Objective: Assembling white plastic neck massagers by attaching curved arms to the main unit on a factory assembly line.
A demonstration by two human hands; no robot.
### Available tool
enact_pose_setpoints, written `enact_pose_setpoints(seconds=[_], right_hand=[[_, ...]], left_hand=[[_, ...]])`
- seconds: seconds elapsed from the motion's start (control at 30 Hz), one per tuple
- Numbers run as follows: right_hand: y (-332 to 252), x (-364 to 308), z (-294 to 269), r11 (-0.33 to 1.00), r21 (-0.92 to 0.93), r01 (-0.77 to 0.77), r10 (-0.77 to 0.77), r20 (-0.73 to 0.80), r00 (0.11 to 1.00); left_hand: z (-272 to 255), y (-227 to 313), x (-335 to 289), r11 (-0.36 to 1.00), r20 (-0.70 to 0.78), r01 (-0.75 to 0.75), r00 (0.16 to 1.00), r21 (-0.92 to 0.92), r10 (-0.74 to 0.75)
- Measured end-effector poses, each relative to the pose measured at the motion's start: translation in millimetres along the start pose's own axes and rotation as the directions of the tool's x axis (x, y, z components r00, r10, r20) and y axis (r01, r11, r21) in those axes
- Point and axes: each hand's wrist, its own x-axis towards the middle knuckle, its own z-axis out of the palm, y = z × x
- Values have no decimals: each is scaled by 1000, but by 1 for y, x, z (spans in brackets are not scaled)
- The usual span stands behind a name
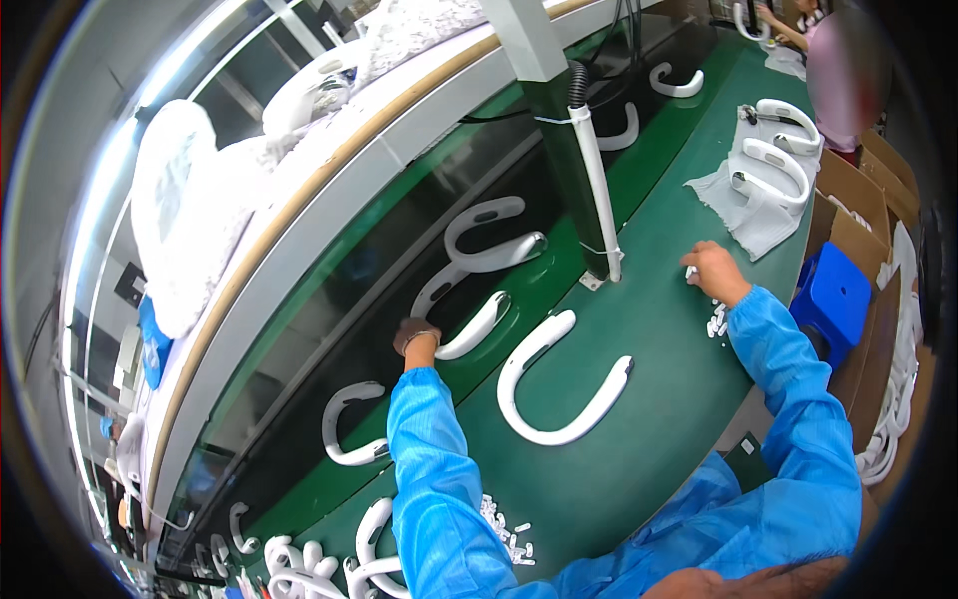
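Note:
My left hand [417, 336] reaches over the dark green belt, its fingers closed round the bend of a white U-shaped neckband [476, 329]. Another such neckband [494, 213] lies just beyond it on the belt. My right hand [714, 272] is above the green worktop [659, 379], thumb and fingers pinched on a small white part [691, 274]. Several similar small white parts [717, 321] lie scattered below that hand. Between my arms a single white neckband [559, 435] rests flat on the worktop, its open end pointing away to the upper right.
More small parts [509, 529] lie beside my left forearm. Several neckbands [299, 569] are heaped at lower left. A post [569, 180] with a white tube rises mid-bench. Two neckbands lie on a white cloth [763, 230]. A blue stool [836, 299], cardboard boxes [883, 170] and a co-worker [843, 80] are at right.

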Motion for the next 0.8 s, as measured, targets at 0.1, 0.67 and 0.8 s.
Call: enact_pose_setpoints(seconds=[0.1,0.67,0.8], right_hand=[[22,1,17,993,-62,104,-89,209,974],[10,-15,30,963,-202,181,-161,109,981],[25,-19,44,944,-276,180,-135,174,975]], left_hand=[[8,-13,-18,860,290,287,942,-422,-172],[-42,-70,-175,-130,96,90,995,-987,-36],[-31,-68,-224,-420,135,254,947,-871,292]])
